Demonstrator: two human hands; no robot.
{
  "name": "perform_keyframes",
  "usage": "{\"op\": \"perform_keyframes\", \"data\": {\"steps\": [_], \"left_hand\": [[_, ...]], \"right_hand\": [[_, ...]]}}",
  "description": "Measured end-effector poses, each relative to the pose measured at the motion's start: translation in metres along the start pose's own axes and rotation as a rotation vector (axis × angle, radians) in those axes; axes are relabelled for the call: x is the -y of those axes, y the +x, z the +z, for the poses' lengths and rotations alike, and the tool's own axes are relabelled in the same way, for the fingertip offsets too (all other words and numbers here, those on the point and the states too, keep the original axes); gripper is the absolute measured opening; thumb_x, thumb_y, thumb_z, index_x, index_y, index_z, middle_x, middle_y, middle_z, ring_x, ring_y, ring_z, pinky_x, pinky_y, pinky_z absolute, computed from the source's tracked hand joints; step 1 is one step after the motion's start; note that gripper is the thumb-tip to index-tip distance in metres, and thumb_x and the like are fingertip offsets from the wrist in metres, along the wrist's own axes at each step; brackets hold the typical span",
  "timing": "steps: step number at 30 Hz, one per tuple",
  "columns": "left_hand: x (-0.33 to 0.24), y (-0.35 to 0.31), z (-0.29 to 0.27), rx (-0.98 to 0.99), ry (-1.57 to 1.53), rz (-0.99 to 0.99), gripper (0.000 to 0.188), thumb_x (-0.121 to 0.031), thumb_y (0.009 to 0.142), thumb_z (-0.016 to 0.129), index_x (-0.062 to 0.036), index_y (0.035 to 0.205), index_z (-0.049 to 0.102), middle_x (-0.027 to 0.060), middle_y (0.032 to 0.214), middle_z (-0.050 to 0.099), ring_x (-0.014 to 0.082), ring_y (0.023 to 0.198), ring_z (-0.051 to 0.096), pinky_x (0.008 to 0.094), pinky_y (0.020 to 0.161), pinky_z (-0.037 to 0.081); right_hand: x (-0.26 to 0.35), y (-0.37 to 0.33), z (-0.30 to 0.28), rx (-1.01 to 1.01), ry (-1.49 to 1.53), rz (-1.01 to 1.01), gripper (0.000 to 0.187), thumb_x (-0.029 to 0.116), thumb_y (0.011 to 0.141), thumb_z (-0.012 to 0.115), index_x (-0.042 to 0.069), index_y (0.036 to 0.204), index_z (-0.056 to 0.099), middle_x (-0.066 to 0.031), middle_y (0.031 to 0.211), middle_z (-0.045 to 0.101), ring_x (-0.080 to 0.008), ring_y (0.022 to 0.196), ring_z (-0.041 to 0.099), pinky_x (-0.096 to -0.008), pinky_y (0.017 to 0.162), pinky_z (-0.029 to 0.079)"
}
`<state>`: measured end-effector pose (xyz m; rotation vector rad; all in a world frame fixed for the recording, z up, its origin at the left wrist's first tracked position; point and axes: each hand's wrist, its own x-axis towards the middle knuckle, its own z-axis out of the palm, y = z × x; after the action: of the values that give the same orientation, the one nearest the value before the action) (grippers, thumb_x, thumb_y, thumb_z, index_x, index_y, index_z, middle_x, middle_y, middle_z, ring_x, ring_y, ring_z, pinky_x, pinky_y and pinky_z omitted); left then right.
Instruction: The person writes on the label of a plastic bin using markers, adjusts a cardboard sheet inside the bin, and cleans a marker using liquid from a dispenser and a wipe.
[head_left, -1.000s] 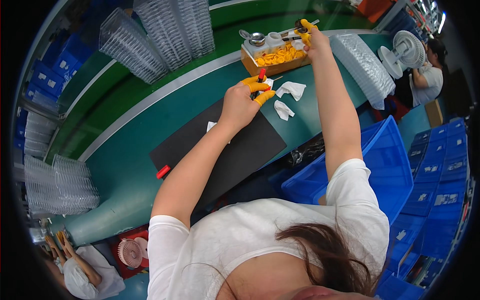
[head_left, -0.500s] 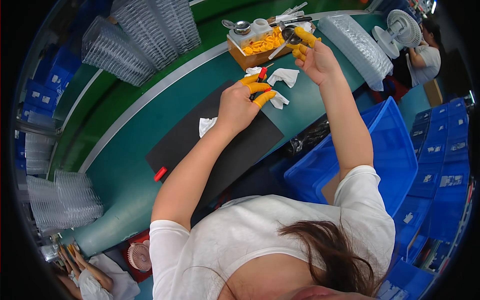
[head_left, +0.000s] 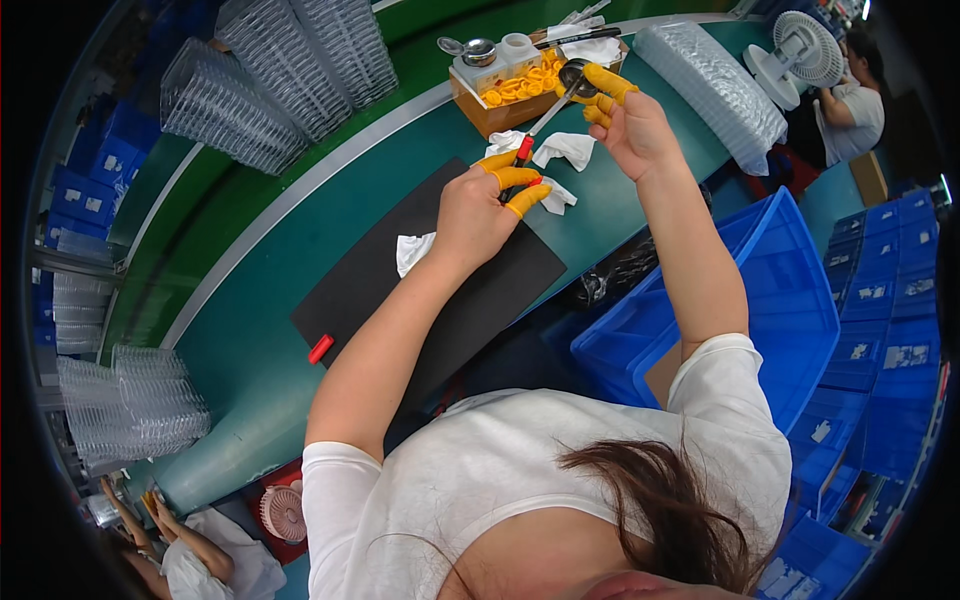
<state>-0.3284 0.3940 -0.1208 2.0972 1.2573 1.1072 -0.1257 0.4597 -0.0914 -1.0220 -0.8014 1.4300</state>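
Fig.: L hand [head_left: 478, 215] pinches red-handled tool [head_left: 545, 118]; R hand [head_left: 630, 125], yellow finger cots, grips small dark round part [head_left: 576, 72] at tool tip, just above box [head_left: 500, 95] of orange rings. Risk, as judged: tip may slip off the shiny part, dropping it into the box. Part looks glossy, metal-rimmed; detail too small to tell. Wipes [head_left: 572, 150] lie betw. hands.
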Motion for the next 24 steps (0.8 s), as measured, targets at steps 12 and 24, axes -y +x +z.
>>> {"op": "perform_keyframes", "data": {"steps": [12,24], "left_hand": [[0.000,0.001,0.000,0.031,0.038,-0.013,0.024,-0.017,0.071,0.075,-0.0050,0.091,0.069,0.0162,0.097,0.065,0.0243,0.081,0.062,0.0308,0.073,0.049],[-0.008,-0.005,-0.009,0.023,0.046,-0.017,0.023,-0.016,0.072,0.074,-0.0040,0.091,0.069,0.0168,0.101,0.064,0.0265,0.088,0.062,0.0311,0.078,0.049]], "right_hand": [[-0.003,0.002,-0.003,-0.003,-0.026,-0.038,0.033,0.007,0.083,0.039,0.004,0.115,0.046,-0.0049,0.098,0.055,-0.0104,0.075,0.050,-0.0234,0.056,0.041],[0.007,0.049,0.003,-0.150,0.073,-0.207,0.036,0.008,0.085,0.042,0.001,0.121,0.041,-0.0095,0.104,0.056,-0.0119,0.074,0.053,-0.0213,0.054,0.039]]}}
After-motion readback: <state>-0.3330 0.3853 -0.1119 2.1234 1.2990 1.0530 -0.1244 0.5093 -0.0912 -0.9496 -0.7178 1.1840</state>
